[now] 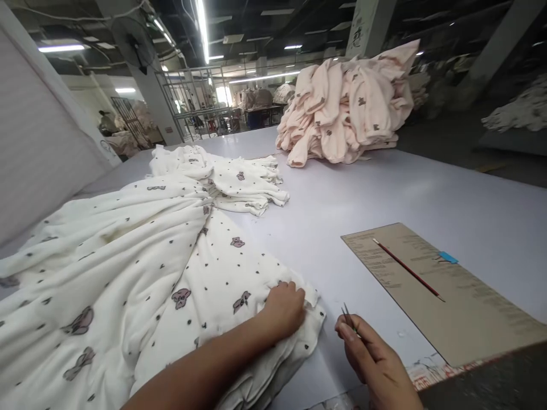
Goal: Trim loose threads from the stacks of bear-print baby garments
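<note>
My left hand is closed on the edge of a white fleece garment printed with small dark dots and mauve animal heads. Its fingers curl down into the cloth near the right end of the heap. To the right, over the bare tabletop, my right hand grips a pair of small thread snips between thumb and fingers. Two thin pointed blades stick up from the grip, a little apart, and a bit of green shows below them. The snips do not touch the cloth.
On the pale table, a brown cardboard sheet lies at right, bearing a dark red pencil and a blue tag. A tall pile of pink garments stands at the back. White fabric hangs at far left.
</note>
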The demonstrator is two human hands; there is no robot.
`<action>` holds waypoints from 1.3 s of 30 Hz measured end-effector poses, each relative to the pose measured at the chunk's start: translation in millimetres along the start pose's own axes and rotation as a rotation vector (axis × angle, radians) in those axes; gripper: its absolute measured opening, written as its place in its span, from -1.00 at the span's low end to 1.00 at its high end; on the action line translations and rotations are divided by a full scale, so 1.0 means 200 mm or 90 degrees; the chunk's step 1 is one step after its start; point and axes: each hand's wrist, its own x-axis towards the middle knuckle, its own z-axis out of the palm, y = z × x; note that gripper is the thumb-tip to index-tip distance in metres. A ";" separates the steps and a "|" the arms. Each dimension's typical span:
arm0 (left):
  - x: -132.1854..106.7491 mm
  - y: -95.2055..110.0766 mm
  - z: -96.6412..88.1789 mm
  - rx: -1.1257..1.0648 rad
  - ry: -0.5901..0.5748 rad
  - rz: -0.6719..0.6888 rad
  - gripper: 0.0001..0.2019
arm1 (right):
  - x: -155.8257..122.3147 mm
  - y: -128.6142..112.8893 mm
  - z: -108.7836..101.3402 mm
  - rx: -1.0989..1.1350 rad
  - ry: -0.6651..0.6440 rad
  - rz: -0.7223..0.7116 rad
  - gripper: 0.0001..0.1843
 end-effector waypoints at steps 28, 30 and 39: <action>-0.46 -0.21 -0.31 -0.975 0.068 -0.143 -0.65 | 0.18 -0.15 0.34 0.079 -0.153 0.069 -0.56; -0.46 -0.21 -0.30 -0.978 0.084 -0.141 -0.67 | 0.17 -0.15 0.34 0.036 -0.105 0.032 -0.63; -0.46 -0.13 -0.26 -0.915 0.150 -0.113 -0.70 | 0.03 -0.13 0.35 -0.263 -0.106 -0.313 -0.83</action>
